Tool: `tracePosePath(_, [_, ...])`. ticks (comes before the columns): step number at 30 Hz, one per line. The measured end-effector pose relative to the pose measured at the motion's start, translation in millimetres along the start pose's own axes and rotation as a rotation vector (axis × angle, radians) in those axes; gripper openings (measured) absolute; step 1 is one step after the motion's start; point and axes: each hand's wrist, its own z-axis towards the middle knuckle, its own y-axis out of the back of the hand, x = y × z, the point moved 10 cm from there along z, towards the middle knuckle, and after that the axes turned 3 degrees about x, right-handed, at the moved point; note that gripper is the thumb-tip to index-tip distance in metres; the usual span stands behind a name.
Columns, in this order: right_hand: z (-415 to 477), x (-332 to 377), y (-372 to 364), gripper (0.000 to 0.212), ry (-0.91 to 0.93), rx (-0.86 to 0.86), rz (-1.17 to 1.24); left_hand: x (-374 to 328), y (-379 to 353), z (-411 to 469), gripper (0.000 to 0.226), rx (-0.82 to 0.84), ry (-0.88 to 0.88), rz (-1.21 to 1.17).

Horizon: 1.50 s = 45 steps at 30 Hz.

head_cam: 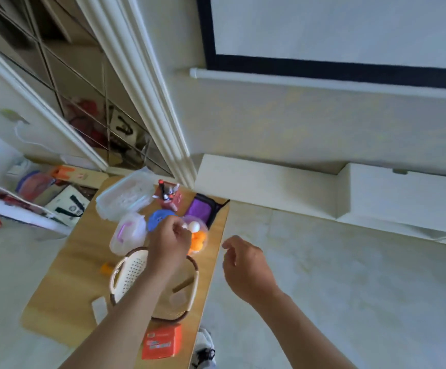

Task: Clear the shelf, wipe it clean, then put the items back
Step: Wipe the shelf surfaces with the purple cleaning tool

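My left hand reaches over the light wooden table, fingers curled narrow and pinched at the rim of a clear round plastic tub of orange and white balls; whether I hold a ball I cannot tell. My right hand hangs over the pale floor to the right of the table, loosely half-open and holding nothing. Under my left forearm sits a cream perforated basket with a brown rim. Just left of the tub lie a blue round lid and a clear lidded box with a purple handle. An orange cardboard box lies near me. The white low shelf runs along the far wall.
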Motion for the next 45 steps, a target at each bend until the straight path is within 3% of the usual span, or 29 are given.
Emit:
tracePosePath(7, [5.2, -74.8, 30.9, 0.026, -0.123, 0.007, 0.018, -15.1, -52.0, 39.2, 0.008, 0.137, 0.054, 0.169])
tracePosePath(13, [60.1, -125.3, 10.5, 0.021, -0.258, 0.0, 0.059, 20.6, -124.6, 151.2, 0.025, 0.255, -0.01, 0.356])
tracePosePath(22, [134.7, -175.8, -21.7, 0.023, -0.407, 0.09, 0.086, 105.2, -207.6, 236.7, 0.06, 0.529, 0.114, 0.807])
tracePosePath(29, [143.6, -188.2, -20.2, 0.029, -0.446, 0.091, 0.115, 110.7, -218.7, 246.4, 0.05, 0.45, 0.088, 0.92])
tracePosePath(33, [137.7, -188.9, -13.0, 0.03, -0.451, 0.075, 0.115, 113.8, -223.3, 246.1, 0.035, 0.484, 0.07, 0.911])
tracePosePath(37, [129.9, -194.9, -5.5, 0.027, -0.467, 0.053, 0.144, 100.7, -218.9, 245.6, 0.018, 0.473, 0.092, 0.739])
tracePosePath(45, [85.8, -182.2, 37.1, 0.024, -0.51, -0.054, 0.285, -39.1, -217.4, 192.3, 0.01, 0.546, -0.038, 0.294])
